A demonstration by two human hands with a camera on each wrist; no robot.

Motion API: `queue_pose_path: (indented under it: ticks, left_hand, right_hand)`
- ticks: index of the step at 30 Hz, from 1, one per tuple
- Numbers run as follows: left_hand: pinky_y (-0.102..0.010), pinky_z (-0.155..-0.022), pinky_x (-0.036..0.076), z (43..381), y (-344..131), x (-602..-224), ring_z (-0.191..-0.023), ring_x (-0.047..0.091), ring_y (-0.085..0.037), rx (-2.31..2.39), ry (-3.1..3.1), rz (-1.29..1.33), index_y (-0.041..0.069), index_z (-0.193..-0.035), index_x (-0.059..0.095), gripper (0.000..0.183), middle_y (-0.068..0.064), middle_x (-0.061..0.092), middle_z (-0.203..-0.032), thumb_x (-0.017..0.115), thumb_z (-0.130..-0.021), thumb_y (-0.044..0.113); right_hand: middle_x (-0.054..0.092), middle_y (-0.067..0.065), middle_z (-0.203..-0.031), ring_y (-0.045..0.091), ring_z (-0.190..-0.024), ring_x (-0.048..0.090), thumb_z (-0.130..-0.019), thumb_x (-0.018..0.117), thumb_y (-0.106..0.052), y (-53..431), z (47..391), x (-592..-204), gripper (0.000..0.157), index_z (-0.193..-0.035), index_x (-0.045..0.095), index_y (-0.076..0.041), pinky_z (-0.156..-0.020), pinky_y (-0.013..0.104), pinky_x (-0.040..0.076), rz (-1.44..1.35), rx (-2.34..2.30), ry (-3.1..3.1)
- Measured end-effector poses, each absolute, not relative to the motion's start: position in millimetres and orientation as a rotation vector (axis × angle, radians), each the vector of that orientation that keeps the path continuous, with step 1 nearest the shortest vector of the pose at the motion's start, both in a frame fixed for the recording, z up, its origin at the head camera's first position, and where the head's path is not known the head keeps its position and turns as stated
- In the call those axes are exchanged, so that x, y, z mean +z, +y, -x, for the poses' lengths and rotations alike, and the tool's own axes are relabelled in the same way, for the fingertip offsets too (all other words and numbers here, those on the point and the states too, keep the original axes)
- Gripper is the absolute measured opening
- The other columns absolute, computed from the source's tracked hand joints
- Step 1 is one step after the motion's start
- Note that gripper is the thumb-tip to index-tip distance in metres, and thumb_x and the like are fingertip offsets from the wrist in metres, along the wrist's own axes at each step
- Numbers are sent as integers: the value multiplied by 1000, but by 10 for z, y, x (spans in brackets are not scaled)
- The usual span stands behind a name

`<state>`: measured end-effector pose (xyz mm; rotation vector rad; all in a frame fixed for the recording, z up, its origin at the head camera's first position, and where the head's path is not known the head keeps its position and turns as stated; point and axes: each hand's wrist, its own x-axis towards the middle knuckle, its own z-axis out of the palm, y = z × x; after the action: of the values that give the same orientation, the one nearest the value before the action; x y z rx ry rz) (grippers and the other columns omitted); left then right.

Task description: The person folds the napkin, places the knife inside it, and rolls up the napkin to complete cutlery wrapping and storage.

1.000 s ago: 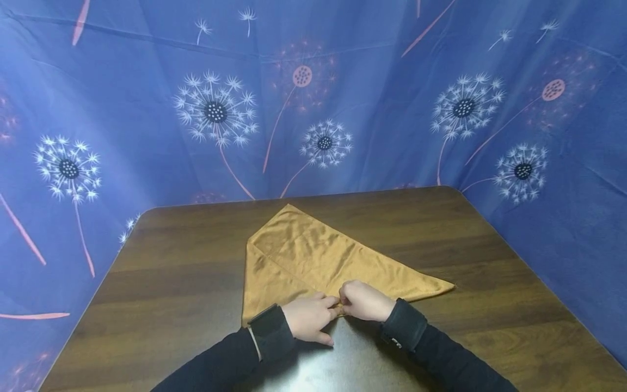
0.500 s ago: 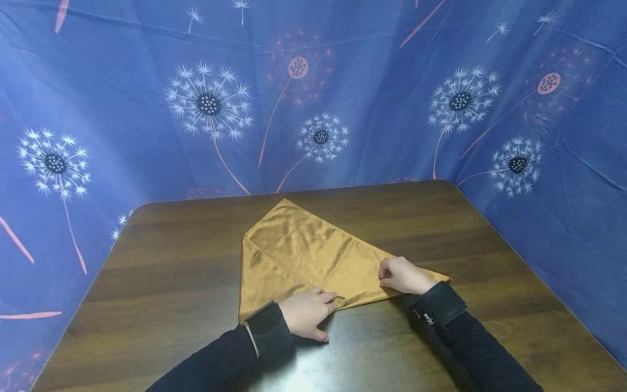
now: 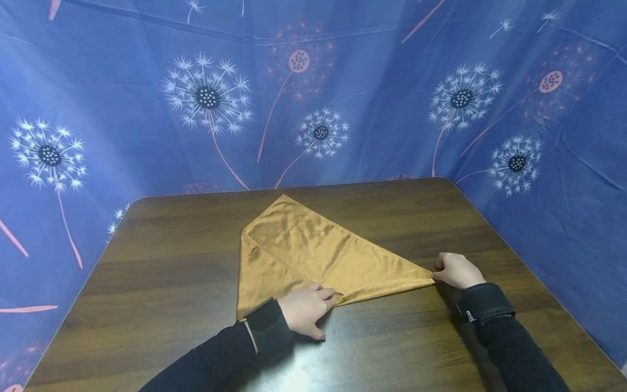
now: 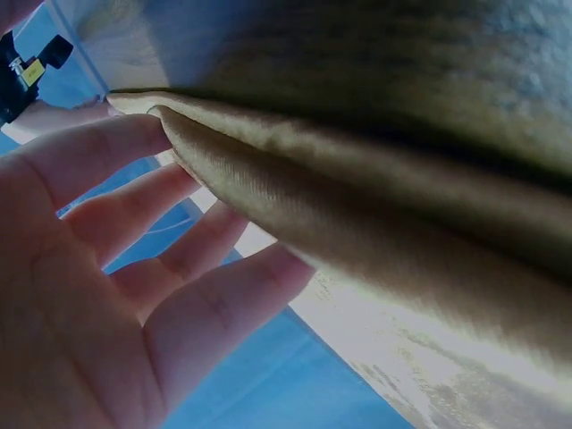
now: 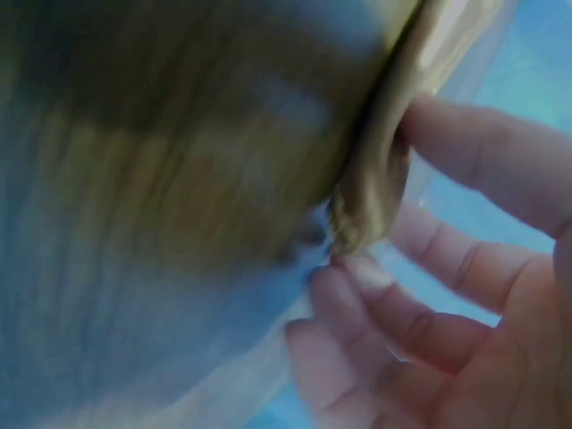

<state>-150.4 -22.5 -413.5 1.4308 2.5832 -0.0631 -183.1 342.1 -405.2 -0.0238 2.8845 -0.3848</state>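
A folded golden satin cloth [image 3: 313, 245] lies on the wooden table [image 3: 186, 261], with a peak at the back and a long corner drawn out to the right. My left hand [image 3: 306, 313] rests on its front edge, fingers fairly straight and thumb apart on the near side. In the left wrist view those fingertips meet the layered edge of the cloth [image 4: 295, 188]. At the far right tip, my right hand [image 3: 458, 271] pinches the corner. Seen from the right wrist, thumb and fingers hold the gathered cloth end [image 5: 371, 192]. A small loop of fabric [image 3: 338, 298] shows beside my left fingertips.
A blue curtain [image 3: 372, 109] printed with dandelions hangs behind the table and along both sides. The table's back edge runs just beyond the cloth's peak. Dark sleeves with wrist straps cover both forearms.
My right hand has moved from beside the left hand, along the cloth to its right corner, and now pinches it. The left hand has stayed on the front edge.
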Motion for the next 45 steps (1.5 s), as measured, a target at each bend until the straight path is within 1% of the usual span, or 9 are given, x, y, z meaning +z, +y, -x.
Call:
queue_pose_path:
  ticks: [3,6,16,24,29,35,39,42,45]
  left_hand:
    - [-26,-87,40,1510,-222,-4140,-115,40,-22,-66,2586,-1429,7,-125,50,71,-5,39,-134,68,-70,49]
    - [-27,-88,39,1521,-215,-4154,-116,40,-23,-66,2591,-1433,8,-125,50,71,-5,39,-133,67,-70,49]
    - [-26,-83,42,1549,-205,-4166,-110,44,-21,14,2589,-1451,12,-122,53,66,-5,43,-127,66,-71,51]
    - [-28,-82,43,1551,-221,-4160,-109,44,-19,54,2605,-1409,16,-121,55,62,-5,44,-125,66,-70,51]
    - [-29,-81,44,1551,-211,-4136,-110,44,-18,73,2599,-1383,16,-117,57,56,-5,44,-124,64,-73,49]
    - [-31,-85,42,1589,-227,-4101,-111,45,-21,152,2609,-1380,13,-109,59,42,-8,47,-123,62,-78,41]
    - [-23,-68,46,1638,-242,-4059,-89,53,-14,262,2715,-1384,12,-94,59,29,-2,54,-101,62,-79,37]
    - [-20,-52,42,1664,-233,-4003,-71,52,-10,406,2870,-1370,11,-86,58,23,2,53,-84,63,-79,32]
    - [-21,-50,42,1679,-200,-3926,-66,54,-10,624,2983,-1313,10,-84,57,18,1,56,-79,62,-79,26]
  right_hand:
    - [56,14,-77,24,-67,51,-75,66,-25,3508,1828,-4020,33,-84,55,4,-56,38,41,-31,-382,2841]
    - [56,13,-76,24,-66,51,-76,65,-29,3559,1827,-4010,37,-83,55,5,-56,38,41,-41,-381,2829]
    - [53,6,-71,18,-62,50,-71,65,-7,3617,1736,-3999,17,-78,53,3,-52,31,40,-62,-620,2798]
    - [55,3,-66,16,-59,51,-70,67,-12,3566,1718,-4031,20,-77,56,4,-52,30,41,-23,-617,2835]
    - [54,5,-67,18,-61,51,-70,65,-6,3519,1723,-4029,15,-77,56,3,-53,31,40,-33,-624,2888]
    - [54,9,-72,24,-65,51,-70,61,-3,3366,1671,-3917,20,-87,54,5,-55,36,39,-50,-680,3103]
    - [53,6,-67,18,-59,48,-69,59,-1,3162,1625,-3812,19,-87,54,4,-52,33,36,-63,-776,3331]
    - [56,7,-66,16,-57,49,-70,59,-1,2971,1604,-3737,17,-86,55,3,-51,30,38,-65,-877,3468]
    - [59,9,-68,14,-58,51,-70,61,0,2744,1574,-3662,17,-86,55,4,-51,20,38,-82,-1009,3542]
